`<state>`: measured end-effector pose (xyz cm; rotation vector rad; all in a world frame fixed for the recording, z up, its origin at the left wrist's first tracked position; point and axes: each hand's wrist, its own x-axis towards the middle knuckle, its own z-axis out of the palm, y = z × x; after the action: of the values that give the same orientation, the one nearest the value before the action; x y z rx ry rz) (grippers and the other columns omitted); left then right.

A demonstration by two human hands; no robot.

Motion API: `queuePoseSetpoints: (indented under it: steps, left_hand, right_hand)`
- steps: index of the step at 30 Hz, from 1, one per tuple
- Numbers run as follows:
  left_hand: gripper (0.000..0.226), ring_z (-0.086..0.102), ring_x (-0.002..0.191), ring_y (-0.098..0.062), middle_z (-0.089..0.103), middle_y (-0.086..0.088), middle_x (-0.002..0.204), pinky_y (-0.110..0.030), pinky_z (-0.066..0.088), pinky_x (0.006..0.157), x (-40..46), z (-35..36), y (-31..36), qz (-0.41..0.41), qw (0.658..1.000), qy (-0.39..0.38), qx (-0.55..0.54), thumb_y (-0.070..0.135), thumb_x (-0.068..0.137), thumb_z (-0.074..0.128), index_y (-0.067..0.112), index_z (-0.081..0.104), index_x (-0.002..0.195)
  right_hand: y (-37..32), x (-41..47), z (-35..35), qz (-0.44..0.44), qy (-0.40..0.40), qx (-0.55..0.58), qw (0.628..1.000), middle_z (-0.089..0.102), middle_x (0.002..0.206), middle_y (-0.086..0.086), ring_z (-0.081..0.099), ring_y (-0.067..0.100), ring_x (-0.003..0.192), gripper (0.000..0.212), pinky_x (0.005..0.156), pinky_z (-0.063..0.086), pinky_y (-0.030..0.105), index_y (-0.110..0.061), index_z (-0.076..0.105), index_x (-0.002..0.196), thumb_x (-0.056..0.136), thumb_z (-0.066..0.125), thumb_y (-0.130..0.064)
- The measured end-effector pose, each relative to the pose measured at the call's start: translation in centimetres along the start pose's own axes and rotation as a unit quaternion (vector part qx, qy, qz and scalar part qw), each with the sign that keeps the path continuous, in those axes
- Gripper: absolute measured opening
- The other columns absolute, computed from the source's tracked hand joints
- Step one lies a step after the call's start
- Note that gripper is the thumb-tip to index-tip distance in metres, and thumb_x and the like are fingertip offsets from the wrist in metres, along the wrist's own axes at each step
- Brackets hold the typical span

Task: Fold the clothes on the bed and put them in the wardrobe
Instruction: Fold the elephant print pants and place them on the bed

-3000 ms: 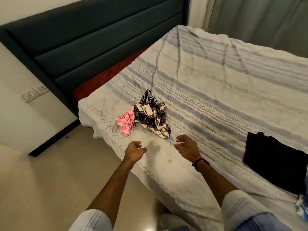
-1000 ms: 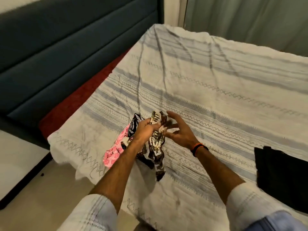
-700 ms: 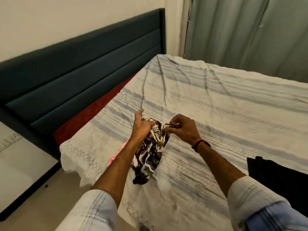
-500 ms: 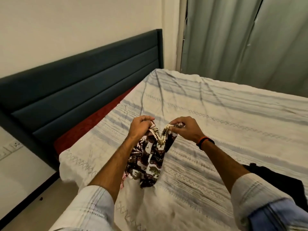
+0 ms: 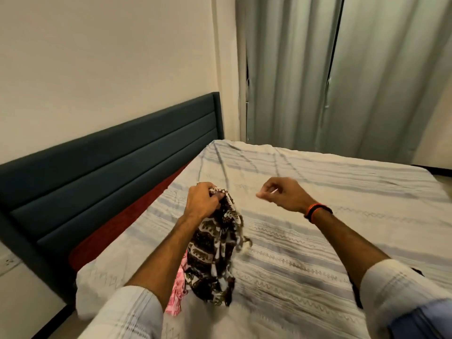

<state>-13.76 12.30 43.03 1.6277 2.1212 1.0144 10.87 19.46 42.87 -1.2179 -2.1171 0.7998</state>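
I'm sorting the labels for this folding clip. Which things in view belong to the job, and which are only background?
Part of the job:
- patterned garment, hanging from the left hand
- pink garment, lying on the bed
- right hand, raised, fingers curled, blurred

Background:
- headboard
- curtains
- wall socket

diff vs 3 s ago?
Left hand took the elephant-print garment off the bed and holds it up by its top edge. Right hand pinched that edge too, has let go and moved right, fingers curled. Pink garment stays on the bed.
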Motion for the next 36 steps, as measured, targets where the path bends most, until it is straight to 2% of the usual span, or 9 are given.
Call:
queuePoseSetpoints:
  steps: [3, 7, 12, 15, 18, 21, 25, 30, 36]
  left_hand:
    - [0.021, 0.066, 0.084, -0.015, 0.072, -0.001, 0.09, -0.027, 0.055, 0.081, -1.0, 0.3, 1.0, 0.036, 0.999, 0.023, 0.024, 0.034, 0.086, 0.073, 0.015, 0.071, 0.094]
    - [0.028, 0.066, 0.086, -0.014, 0.073, 0.007, 0.091, -0.031, 0.054, 0.078, -2.9, 0.9, 2.4, 0.087, 0.991, 0.058, 0.078, 0.048, 0.084, 0.07, 0.024, 0.072, 0.098]
    - [0.035, 0.061, 0.094, -0.017, 0.066, 0.004, 0.101, -0.028, 0.044, 0.073, -3.9, 1.5, 3.8, 0.095, 0.975, 0.114, 0.166, 0.058, 0.079, 0.069, 0.031, 0.074, 0.101]
    - [0.034, 0.043, 0.108, -0.019, 0.048, 0.001, 0.117, -0.034, 0.038, 0.087, -3.7, 1.7, 4.2, 0.119, 0.96, 0.155, 0.199, 0.057, 0.074, 0.075, 0.03, 0.076, 0.095]
    - [0.033, 0.036, 0.121, -0.022, 0.045, 0.002, 0.131, -0.041, 0.033, 0.1, -3.2, 1.8, 5.0, 0.137, 0.957, 0.155, 0.203, 0.057, 0.076, 0.073, 0.032, 0.076, 0.097]
    - [0.03, 0.054, 0.109, -0.019, 0.063, 0.005, 0.115, -0.04, 0.041, 0.093, -2.8, 1.6, 6.0, 0.101, 0.979, 0.125, 0.122, 0.054, 0.082, 0.069, 0.031, 0.072, 0.1]
    - [0.022, 0.064, 0.088, -0.016, 0.068, 0.008, 0.084, -0.029, 0.047, 0.076, -1.8, 1.7, 7.6, 0.072, 0.994, 0.082, 0.006, 0.046, 0.083, 0.072, 0.026, 0.07, 0.091]
    - [0.028, 0.061, 0.076, -0.003, 0.066, 0.011, 0.079, -0.015, 0.042, 0.067, -0.2, 2.3, 11.2, 0.063, 0.992, 0.079, -0.078, 0.033, 0.07, 0.086, 0.021, 0.072, 0.09]
    - [0.033, 0.066, 0.08, -0.012, 0.069, 0.005, 0.081, -0.028, 0.054, 0.076, 2.2, 3.0, 15.7, 0.045, 0.981, 0.132, -0.132, 0.033, 0.065, 0.09, 0.018, 0.069, 0.086]
  right_hand:
    - [-0.8, -2.0, 3.0, 0.01, -0.042, 0.007, 0.999, 0.07, 0.098, -0.012, 0.065, 0.005, 0.089, 0.051, 0.08, 0.053, 0.022, -0.024, 0.068, 0.104, 0.067, 0.082, -0.057]
    - [-1.4, -4.6, 6.6, 0.025, -0.039, 0.029, 0.999, 0.067, 0.105, -0.009, 0.062, 0.007, 0.096, 0.065, 0.084, 0.052, 0.024, -0.025, 0.063, 0.116, 0.065, 0.083, -0.06]
    - [-1.6, -5.1, 8.3, 0.039, 0.051, -0.015, 0.998, 0.063, 0.086, -0.007, 0.06, 0.017, 0.083, 0.041, 0.071, 0.048, 0.03, -0.02, 0.064, 0.095, 0.075, 0.077, -0.053]
    - [-0.3, -4.9, 7.6, 0.076, 0.044, -0.027, 0.996, 0.053, 0.071, -0.01, 0.052, 0.018, 0.075, 0.025, 0.056, 0.034, 0.024, -0.028, 0.051, 0.071, 0.081, 0.073, -0.034]
    - [1.9, -4.8, 5.5, 0.102, 0.003, -0.023, 0.995, 0.052, 0.069, -0.01, 0.051, 0.017, 0.069, 0.022, 0.052, 0.032, 0.021, -0.027, 0.05, 0.079, 0.084, 0.072, -0.029]
    - [3.3, -4.8, 2.5, 0.083, -0.025, 0.014, 0.996, 0.056, 0.074, -0.012, 0.052, 0.008, 0.064, 0.019, 0.059, 0.039, 0.021, -0.027, 0.057, 0.087, 0.085, 0.075, -0.032]
    - [4.0, -3.1, -4.0, 0.038, 0.085, 0.016, 0.996, 0.067, 0.085, -0.007, 0.062, 0.016, 0.074, 0.019, 0.065, 0.046, 0.022, -0.026, 0.07, 0.091, 0.078, 0.081, -0.035]
    - [3.4, -1.2, -13.1, 0.0, 0.106, -0.096, 0.99, 0.071, 0.075, -0.011, 0.068, 0.013, 0.069, 0.026, 0.057, 0.047, 0.022, -0.036, 0.07, 0.077, 0.065, 0.085, -0.053]
    - [5.1, 0.6, -19.5, 0.009, 0.112, -0.077, 0.991, 0.071, 0.076, -0.01, 0.067, 0.012, 0.073, 0.034, 0.063, 0.053, 0.026, -0.027, 0.078, 0.086, 0.062, 0.088, -0.049]
